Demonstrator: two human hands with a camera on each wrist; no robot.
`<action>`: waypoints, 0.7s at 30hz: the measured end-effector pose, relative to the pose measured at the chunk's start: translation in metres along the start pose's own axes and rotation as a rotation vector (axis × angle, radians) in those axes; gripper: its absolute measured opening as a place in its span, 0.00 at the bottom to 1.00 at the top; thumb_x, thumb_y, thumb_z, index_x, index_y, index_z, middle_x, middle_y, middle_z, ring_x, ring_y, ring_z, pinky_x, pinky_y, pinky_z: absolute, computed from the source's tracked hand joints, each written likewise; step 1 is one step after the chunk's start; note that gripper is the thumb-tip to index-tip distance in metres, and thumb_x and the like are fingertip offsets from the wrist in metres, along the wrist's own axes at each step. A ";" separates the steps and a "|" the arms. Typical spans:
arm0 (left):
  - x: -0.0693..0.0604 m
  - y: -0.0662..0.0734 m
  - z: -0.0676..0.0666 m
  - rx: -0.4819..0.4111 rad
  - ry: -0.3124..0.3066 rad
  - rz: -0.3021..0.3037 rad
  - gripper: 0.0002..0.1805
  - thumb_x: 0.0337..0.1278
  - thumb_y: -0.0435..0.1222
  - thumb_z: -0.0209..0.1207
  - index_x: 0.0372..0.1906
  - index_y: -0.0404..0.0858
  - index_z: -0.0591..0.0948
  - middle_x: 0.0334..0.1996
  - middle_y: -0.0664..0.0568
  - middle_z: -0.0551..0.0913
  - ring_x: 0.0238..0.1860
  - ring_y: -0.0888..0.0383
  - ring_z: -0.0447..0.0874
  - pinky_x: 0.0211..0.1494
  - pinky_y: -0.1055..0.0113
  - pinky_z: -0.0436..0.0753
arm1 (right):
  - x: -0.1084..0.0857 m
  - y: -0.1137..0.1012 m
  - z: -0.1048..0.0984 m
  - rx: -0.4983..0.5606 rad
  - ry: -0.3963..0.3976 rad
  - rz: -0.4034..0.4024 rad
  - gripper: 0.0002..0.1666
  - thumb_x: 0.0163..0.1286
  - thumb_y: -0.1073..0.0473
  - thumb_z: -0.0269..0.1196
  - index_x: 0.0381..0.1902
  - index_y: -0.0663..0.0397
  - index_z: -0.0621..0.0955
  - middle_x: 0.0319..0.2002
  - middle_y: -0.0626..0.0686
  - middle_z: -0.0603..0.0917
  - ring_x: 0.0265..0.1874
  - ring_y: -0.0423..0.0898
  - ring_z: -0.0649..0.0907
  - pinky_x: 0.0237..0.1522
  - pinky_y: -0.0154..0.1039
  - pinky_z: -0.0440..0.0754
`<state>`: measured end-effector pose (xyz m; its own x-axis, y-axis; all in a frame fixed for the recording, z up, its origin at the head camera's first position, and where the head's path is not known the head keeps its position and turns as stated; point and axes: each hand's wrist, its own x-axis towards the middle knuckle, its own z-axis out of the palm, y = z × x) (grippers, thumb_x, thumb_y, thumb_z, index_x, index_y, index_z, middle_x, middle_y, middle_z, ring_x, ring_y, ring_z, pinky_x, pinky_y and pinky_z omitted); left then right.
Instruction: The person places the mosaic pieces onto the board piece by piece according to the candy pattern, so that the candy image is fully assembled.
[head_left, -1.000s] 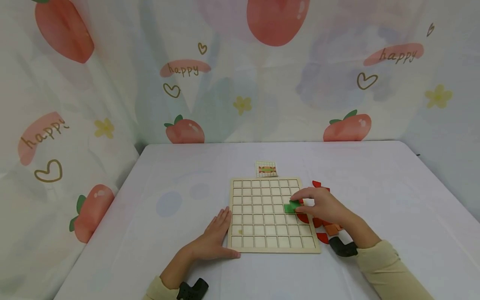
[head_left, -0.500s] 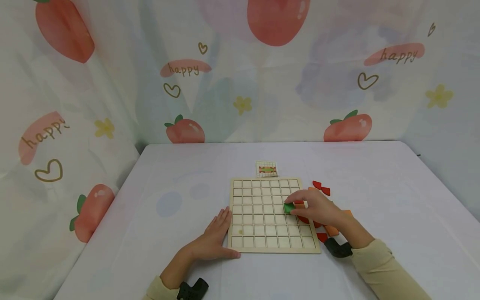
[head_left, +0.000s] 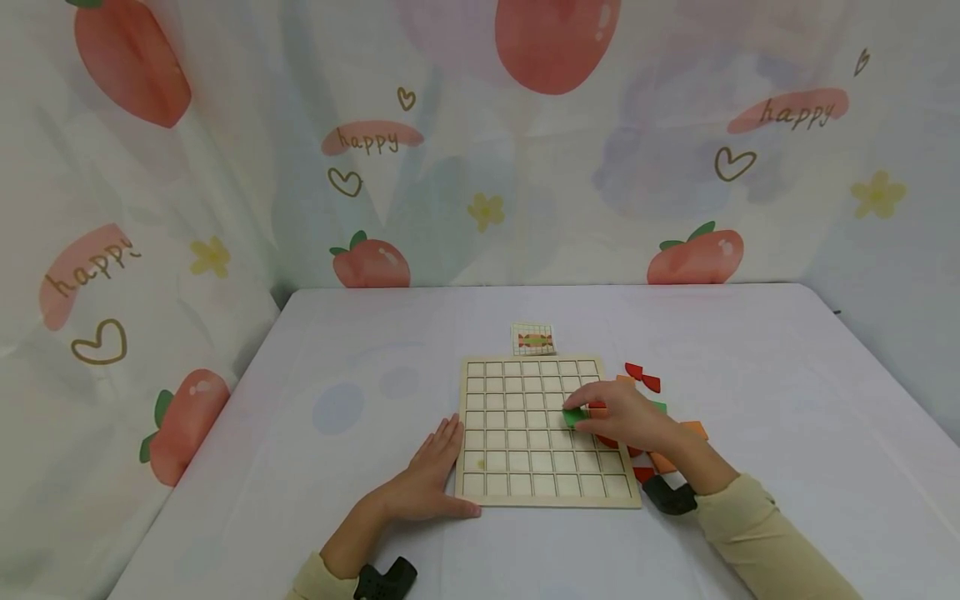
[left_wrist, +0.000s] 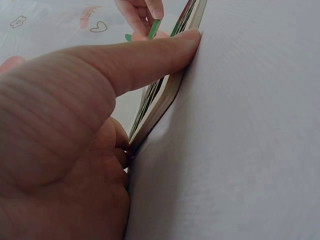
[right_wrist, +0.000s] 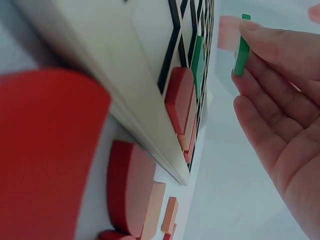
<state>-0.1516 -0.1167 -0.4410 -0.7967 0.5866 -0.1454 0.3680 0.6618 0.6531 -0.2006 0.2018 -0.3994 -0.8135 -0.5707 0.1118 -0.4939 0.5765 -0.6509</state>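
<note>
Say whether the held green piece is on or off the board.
Off: right wrist view shows a gap between green piece and board.

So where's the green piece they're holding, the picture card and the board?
Green piece [right_wrist: 243, 50]: right wrist view, its visible middle.
Picture card [head_left: 534, 340]: head view, its printed middle.
Board [head_left: 519, 439]: head view, its bare squares.

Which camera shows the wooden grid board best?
The head view: most of the wooden grid board is visible, partly covered by the right hand and pieces. The left wrist view shows mostly its edge against the left hand; the right wrist view, a steeply slanted part.
</note>
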 end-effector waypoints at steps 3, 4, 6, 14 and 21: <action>0.000 0.000 0.000 -0.005 0.002 0.004 0.61 0.44 0.57 0.63 0.70 0.30 0.39 0.71 0.44 0.32 0.70 0.52 0.25 0.68 0.52 0.37 | 0.001 0.000 0.001 0.004 0.000 -0.001 0.15 0.55 0.65 0.68 0.43 0.57 0.82 0.43 0.51 0.82 0.47 0.52 0.77 0.48 0.51 0.74; 0.000 0.001 0.000 -0.004 0.002 0.004 0.61 0.44 0.57 0.63 0.70 0.30 0.39 0.71 0.44 0.32 0.70 0.52 0.25 0.68 0.52 0.37 | 0.001 0.000 0.001 0.004 -0.001 -0.003 0.15 0.55 0.65 0.68 0.43 0.57 0.82 0.43 0.50 0.82 0.47 0.52 0.78 0.48 0.50 0.75; 0.000 0.001 0.000 -0.004 0.001 0.004 0.61 0.45 0.57 0.63 0.70 0.30 0.39 0.71 0.44 0.32 0.70 0.52 0.26 0.68 0.51 0.37 | 0.003 0.001 0.003 0.001 -0.003 -0.009 0.15 0.55 0.65 0.68 0.43 0.57 0.82 0.43 0.49 0.82 0.46 0.51 0.78 0.48 0.49 0.75; 0.000 0.001 0.000 0.005 0.004 0.001 0.61 0.44 0.57 0.63 0.71 0.31 0.39 0.71 0.45 0.33 0.70 0.52 0.26 0.68 0.52 0.38 | 0.007 0.006 0.007 -0.018 -0.026 0.009 0.15 0.56 0.62 0.68 0.43 0.55 0.83 0.42 0.47 0.82 0.46 0.49 0.78 0.47 0.47 0.75; 0.000 0.000 0.000 0.012 0.005 0.004 0.62 0.44 0.58 0.63 0.70 0.30 0.39 0.71 0.44 0.33 0.70 0.52 0.26 0.68 0.52 0.37 | 0.009 0.007 0.007 -0.029 -0.037 0.018 0.15 0.56 0.62 0.68 0.43 0.55 0.83 0.42 0.48 0.82 0.45 0.49 0.77 0.46 0.47 0.76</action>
<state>-0.1521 -0.1168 -0.4413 -0.7976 0.5869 -0.1394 0.3766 0.6650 0.6450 -0.2092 0.1967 -0.4087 -0.8107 -0.5810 0.0721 -0.4885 0.6033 -0.6304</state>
